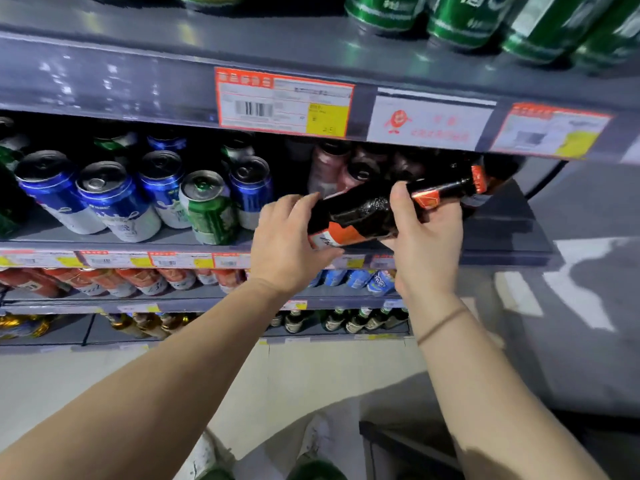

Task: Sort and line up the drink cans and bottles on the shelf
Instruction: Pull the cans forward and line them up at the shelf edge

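At the shelf's (207, 245) front edge, near its right end, both hands clasped a dark bottle (367, 211) (orange-labelled, tilted, neck up-right): left hand (291, 244) curled round its base, right hand (429, 237) round its shoulder, beside blue cans (104, 199).

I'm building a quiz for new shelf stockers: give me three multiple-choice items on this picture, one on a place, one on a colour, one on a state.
1. Where is the green can among the blue cans?
A. shelf with the blue cans, at the front
B. bottom shelf
C. on the floor

2. What colour is the label on the held bottle?
A. yellow
B. orange-red
C. purple

3. How is the bottle held?
A. upright, one hand
B. tilted, both hands
C. lying on the shelf

Answers: 1 A, it stands by the shelf edge; 2 B, the label shows; 3 B, the left hand and right hand grip it, neck up-right.
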A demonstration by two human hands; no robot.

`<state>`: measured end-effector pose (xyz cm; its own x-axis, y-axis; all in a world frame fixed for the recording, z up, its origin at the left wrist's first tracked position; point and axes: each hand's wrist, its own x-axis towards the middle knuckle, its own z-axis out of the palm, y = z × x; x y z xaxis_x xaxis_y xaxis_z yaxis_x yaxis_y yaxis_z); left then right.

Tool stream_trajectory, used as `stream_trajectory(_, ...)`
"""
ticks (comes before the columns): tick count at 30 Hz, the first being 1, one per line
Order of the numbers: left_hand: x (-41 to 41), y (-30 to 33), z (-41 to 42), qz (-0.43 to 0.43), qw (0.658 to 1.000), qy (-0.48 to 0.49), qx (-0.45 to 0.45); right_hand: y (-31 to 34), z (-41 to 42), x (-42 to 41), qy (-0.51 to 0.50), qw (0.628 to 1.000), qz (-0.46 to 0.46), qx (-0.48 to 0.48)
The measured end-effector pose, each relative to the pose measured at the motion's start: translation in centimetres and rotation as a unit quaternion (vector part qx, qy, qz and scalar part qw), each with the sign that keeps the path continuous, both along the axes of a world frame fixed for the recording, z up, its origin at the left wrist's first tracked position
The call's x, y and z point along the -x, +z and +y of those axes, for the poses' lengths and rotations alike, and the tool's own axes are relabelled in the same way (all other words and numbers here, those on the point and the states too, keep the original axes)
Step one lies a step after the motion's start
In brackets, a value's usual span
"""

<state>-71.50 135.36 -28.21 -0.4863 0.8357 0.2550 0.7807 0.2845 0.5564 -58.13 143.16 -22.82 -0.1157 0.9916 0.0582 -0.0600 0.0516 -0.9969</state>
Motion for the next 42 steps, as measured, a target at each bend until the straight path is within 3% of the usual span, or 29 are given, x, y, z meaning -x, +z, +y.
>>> stream_trajectory(3, -3.0, 0.2, 2.3, 0.05, 0.998, -0.043, 0.019, 0.5, 1.5, -3.6, -0.038, 0.999, 0.008, 0.016)
stream_trajectory(6, -6.9, 0.8, 4.9, 0.015, 0.996, -0.089, 0.009, 1.5, 3.6, -7.8, -0.052, 0.998, -0.013, 0.034)
stream_trajectory(11, -12.5, 1.1, 9.9, -0.046, 0.992, -0.117, 0.005, 2.0, 8.0, -13.6, 0.081, 0.987, -0.1, 0.097)
stream_trajectory(18, -15.7, 1.6, 14.9, -0.109, 0.987, -0.113, 0.016, -0.3, 12.9, -16.0, -0.029, 0.993, -0.085, 0.081)
stream_trajectory(22, -14.4, 1.4, 14.4, -0.112, 0.991, -0.068, 0.024, -1.1, 15.0, -15.9, -0.08, 0.978, -0.187, 0.033)
stream_trajectory(27, -13.4, 0.8, 13.4, -0.137, 0.988, -0.059, 0.042, -0.8, 17.0, -13.9, -0.06, 0.926, -0.371, -0.019)
stream_trajectory(29, -13.0, 0.9, 12.6, -0.149, 0.986, -0.058, 0.042, -1.1, 17.2, -13.3, -0.069, 0.915, -0.397, -0.011)
stream_trajectory(33, -10.7, 1.0, 9.9, -0.161, 0.986, -0.034, 0.013, -1.6, 16.3, -13.1, -0.094, 0.928, -0.361, -0.011)
stream_trajectory(37, -7.3, 1.2, 6.7, -0.169, 0.985, 0.02, -0.016, -2.0, 10.9, -11.7, -0.201, 0.942, -0.258, -0.078)
stream_trajectory(39, -5.6, 1.5, 5.2, -0.17, 0.984, 0.038, -0.022, -2.6, 6.6, -8.8, -0.137, 0.96, -0.226, -0.092)
stream_trajectory(42, -3.1, 2.2, 2.8, -0.17, 0.983, 0.058, -0.033, -3.1, 1.5, -3.0, 0.082, 0.963, -0.243, -0.087)
